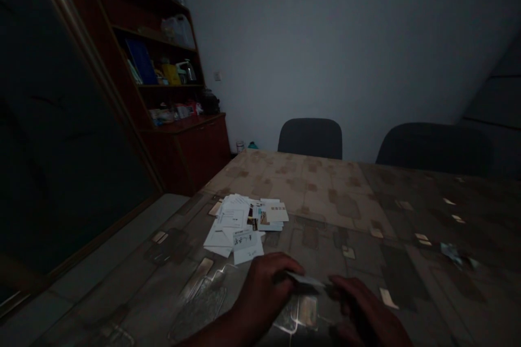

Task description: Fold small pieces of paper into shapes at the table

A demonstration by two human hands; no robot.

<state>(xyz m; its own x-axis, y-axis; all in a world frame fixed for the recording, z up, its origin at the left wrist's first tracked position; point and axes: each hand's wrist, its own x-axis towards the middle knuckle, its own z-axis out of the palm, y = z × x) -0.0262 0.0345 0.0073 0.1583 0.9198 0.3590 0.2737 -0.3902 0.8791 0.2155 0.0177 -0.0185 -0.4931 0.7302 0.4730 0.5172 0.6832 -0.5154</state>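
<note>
Just above the near part of the table, my left hand [268, 284] pinches a thin, pale card [306, 280] between thumb and fingers. The card is seen almost edge-on, so its face cannot be read. At its right end my right hand [362, 303] has its fingertips closed on the edge, in dark shadow. Beyond my left hand lies a loose, overlapping pile of white cards [232, 219], some printed. One card [247, 244] with dark handwriting-like marks sits at the pile's near edge.
The table [321, 190] has a patterned cover. A small crumpled item [456, 254] lies to the right. Two dark chairs, one nearer the middle [310, 138] and one at right [431, 146], stand behind. A wooden shelf unit [185, 146] is at back left.
</note>
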